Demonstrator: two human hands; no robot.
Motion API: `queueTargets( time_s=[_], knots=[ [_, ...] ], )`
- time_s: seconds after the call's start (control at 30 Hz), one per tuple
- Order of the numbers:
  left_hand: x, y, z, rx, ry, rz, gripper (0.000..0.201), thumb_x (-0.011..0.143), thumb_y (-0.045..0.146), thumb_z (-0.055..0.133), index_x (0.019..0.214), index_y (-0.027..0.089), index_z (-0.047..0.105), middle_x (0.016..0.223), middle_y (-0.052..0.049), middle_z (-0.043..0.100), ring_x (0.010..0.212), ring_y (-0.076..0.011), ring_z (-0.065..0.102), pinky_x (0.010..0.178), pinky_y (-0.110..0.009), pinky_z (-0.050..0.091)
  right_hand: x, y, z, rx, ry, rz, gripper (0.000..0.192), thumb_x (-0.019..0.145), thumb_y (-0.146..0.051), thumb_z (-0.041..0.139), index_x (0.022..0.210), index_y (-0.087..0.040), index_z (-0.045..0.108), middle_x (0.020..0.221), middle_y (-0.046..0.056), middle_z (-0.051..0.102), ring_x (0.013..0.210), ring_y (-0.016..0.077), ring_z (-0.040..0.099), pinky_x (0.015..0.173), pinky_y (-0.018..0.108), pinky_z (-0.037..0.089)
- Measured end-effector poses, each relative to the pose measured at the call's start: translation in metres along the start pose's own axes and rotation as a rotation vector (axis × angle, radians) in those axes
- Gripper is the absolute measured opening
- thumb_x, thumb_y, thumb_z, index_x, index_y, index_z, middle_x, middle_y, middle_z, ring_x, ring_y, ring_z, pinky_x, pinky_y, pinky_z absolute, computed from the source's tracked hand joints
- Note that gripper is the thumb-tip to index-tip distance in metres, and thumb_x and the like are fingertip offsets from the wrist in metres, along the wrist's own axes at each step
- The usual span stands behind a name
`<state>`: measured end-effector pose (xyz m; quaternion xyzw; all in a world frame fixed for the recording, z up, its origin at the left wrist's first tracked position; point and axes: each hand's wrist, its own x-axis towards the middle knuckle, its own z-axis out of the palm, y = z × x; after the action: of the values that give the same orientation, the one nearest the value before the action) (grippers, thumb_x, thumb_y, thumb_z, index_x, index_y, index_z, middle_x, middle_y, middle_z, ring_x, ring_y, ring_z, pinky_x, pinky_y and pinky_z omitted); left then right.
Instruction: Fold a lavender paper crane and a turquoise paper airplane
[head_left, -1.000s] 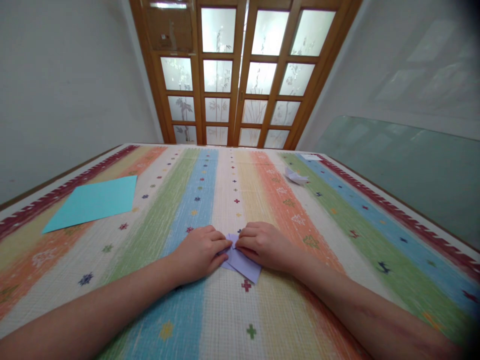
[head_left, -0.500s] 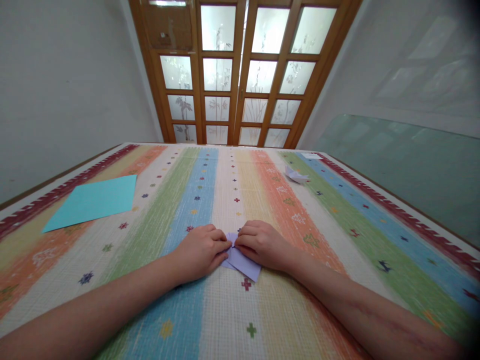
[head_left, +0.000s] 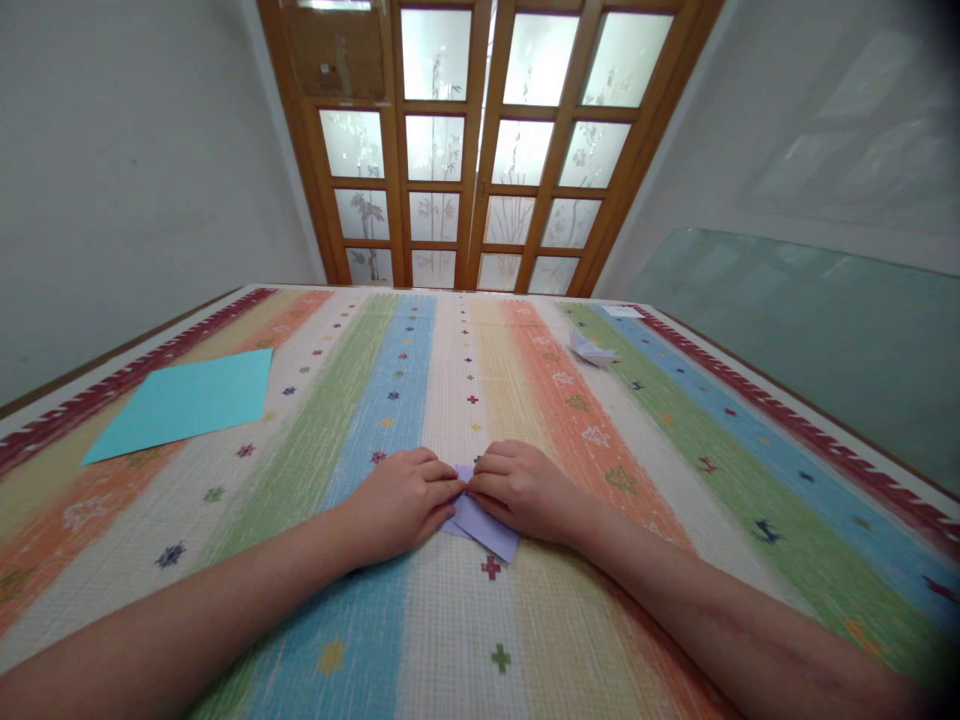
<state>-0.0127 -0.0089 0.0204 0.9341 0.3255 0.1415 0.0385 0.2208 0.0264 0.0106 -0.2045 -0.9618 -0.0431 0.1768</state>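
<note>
Little has moved since the earlier frames: both hands sit on the same spot and only the view has crept a touch lower. Item one, lilac paper (head_left: 484,527), a small folded piece lying flat on the bench (head_left: 675,440) at its near middle, over the white stripe of the striped cloth (head_left: 390,620); its lower right corner pokes out bare, the rest is under the fingers. Left hand (head_left: 397,500): palm down, fingers curled, tips pressed on the paper's left part, likely pinning it so it does not slip. Right hand (head_left: 525,490): palm down, fingertips pinching the paper's upper edge, touching the left fingertips; the two hands meet over the fold, probably to set a crease. Both clamped on the paper, neither lifted. Item two, blue sheet (head_left: 184,405), flat and unfolded, well apart at far left, seemingly kept in reserve. Item three, white folded piece (head_left: 591,350), small, well apart at far right, beyond reach of the hands. Item four, door (head_left: 480,150), wood-framed with frosted panes, behind the bench's far edge.
</note>
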Motion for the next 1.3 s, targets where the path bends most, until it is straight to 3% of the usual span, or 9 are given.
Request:
queueTargets(
  time_s=[0.23, 0.43, 0.67, 1.07, 1.17, 1.3],
  knots=[
    [0.001, 0.001, -0.002, 0.009, -0.018, 0.029, 0.026, 0.099, 0.027, 0.052, 0.117, 0.019, 0.069, 0.111, -0.007, 0.071, 0.104, -0.0249, 0.060, 0.095, -0.042, 0.049, 0.001, 0.000, -0.012, 0.093, -0.068, 0.050, 0.022, 0.097, -0.027, 0.056, 0.088, -0.018, 0.074, 0.083, 0.005, 0.071, 0.080, 0.0188, 0.060, 0.075, 0.034, 0.042],
    [0.001, 0.000, -0.002, 0.023, -0.020, 0.038, 0.026, 0.098, 0.028, 0.053, 0.116, 0.019, 0.069, 0.113, -0.008, 0.070, 0.106, -0.0265, 0.060, 0.096, -0.044, 0.049, 0.002, 0.008, -0.014, 0.187, -0.071, 0.199, 0.020, 0.097, -0.022, 0.057, 0.100, -0.019, 0.076, 0.096, 0.007, 0.072, 0.088, 0.0184, 0.062, 0.080, 0.032, 0.044],
    [0.002, -0.005, -0.004, 0.009, -0.013, 0.079, 0.026, 0.095, 0.025, 0.055, 0.117, 0.017, 0.067, 0.124, -0.008, 0.068, 0.122, -0.0282, 0.056, 0.113, -0.046, 0.039, 0.005, 0.011, -0.019, 0.091, -0.145, 0.179, 0.022, 0.097, -0.028, 0.059, 0.113, -0.028, 0.076, 0.103, 0.007, 0.071, 0.093, 0.0203, 0.061, 0.082, 0.034, 0.043],
    [0.003, -0.005, -0.004, -0.009, -0.048, 0.051, 0.028, 0.095, 0.026, 0.055, 0.119, 0.019, 0.067, 0.126, -0.005, 0.068, 0.123, -0.0265, 0.056, 0.115, -0.044, 0.037, 0.002, 0.014, -0.056, 0.035, -0.376, 0.181, 0.021, 0.092, -0.019, 0.058, 0.087, -0.024, 0.079, 0.090, 0.006, 0.073, 0.086, 0.0201, 0.063, 0.076, 0.031, 0.042],
    [0.003, -0.006, -0.004, -0.013, -0.047, 0.050, 0.028, 0.094, 0.026, 0.056, 0.118, 0.018, 0.068, 0.126, -0.006, 0.068, 0.123, -0.0269, 0.056, 0.115, -0.044, 0.038, -0.003, 0.013, -0.067, -0.006, -0.467, 0.234, 0.021, 0.088, -0.016, 0.059, 0.082, -0.023, 0.079, 0.086, 0.006, 0.074, 0.084, 0.0210, 0.065, 0.073, 0.031, 0.042],
    [0.003, -0.006, -0.005, -0.030, -0.033, 0.054, 0.027, 0.093, 0.026, 0.057, 0.116, 0.018, 0.068, 0.126, -0.006, 0.068, 0.122, -0.0265, 0.058, 0.114, -0.045, 0.039, -0.008, 0.009, -0.080, -0.063, -0.592, 0.412, 0.021, 0.082, -0.015, 0.060, 0.080, -0.024, 0.080, 0.083, 0.008, 0.075, 0.082, 0.0233, 0.068, 0.066, 0.030, 0.041]
  ],
)
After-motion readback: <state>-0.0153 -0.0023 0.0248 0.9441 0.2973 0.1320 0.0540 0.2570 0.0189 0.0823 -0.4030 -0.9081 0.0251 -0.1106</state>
